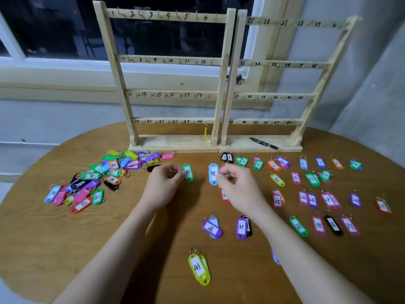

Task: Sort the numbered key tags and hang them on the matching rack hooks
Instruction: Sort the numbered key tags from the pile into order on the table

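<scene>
Both hands pinch tags: L hand (163,182), R hand (237,185).

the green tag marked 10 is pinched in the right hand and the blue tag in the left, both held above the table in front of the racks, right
Not quite: the hands are swapped. The head view shows the left hand pinching the green tag marked 10 and the right hand pinching the blue tag. Both are held above the table in front of the racks.
</scene>
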Tool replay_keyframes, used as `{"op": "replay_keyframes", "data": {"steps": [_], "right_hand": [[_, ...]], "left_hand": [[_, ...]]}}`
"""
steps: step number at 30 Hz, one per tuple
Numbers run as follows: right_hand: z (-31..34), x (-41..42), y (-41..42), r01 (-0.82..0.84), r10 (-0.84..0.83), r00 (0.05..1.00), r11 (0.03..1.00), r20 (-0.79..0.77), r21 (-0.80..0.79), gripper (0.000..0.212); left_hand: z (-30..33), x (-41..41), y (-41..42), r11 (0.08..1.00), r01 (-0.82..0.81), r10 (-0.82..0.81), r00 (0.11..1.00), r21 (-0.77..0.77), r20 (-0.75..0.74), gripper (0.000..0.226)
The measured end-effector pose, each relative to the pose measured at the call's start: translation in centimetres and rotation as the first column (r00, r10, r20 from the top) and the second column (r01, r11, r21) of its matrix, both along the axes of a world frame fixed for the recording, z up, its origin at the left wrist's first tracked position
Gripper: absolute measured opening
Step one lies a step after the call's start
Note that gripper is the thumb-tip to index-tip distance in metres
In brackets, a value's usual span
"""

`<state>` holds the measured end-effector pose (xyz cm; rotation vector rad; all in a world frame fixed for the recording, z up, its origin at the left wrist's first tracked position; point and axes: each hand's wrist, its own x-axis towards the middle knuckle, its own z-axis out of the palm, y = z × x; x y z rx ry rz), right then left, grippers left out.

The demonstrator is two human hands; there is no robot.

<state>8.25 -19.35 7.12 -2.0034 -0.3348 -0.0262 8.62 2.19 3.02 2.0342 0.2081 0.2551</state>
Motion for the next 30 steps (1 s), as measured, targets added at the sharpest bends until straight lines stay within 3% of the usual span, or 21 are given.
{"op": "replay_keyframes", "data": {"steps": [10, 18, 23, 30], "right_hand": [[-0.4, -1.1, -7.8, 0.15, -0.148, 0.988, 0.987, 0.032, -0.059, 0.019], [-2.1, -3.7, -11.3, 0.22, -0.223, 0.975, 0.969, -0.01, -0.108, 0.021], [-3.2, -5.0, -13.4, 0.236, -0.244, 0.968, 0.964, -0.057, -0.122, 0.019], [-4.0, -6.7, -17.5, 0.34, -0.346, 0.938, 0.932, -0.032, -0.125, 0.013]], "left_hand": [[-0.6, 5.6, -4.2, 0.971, -0.046, 0.096, 0.975, 0.236, -0.201, 0.013], [-0.5, 6.7, -6.6, 0.907, -0.073, 0.173, 0.963, 0.415, -0.209, 0.021], [0.2, 5.9, -7.6, 0.926, -0.13, 0.172, 0.981, 0.356, -0.09, 0.02], [2.3, 4.1, -11.7, 0.976, -0.001, 0.0, 1.0, 0.219, 0.004, 0.011]]}}
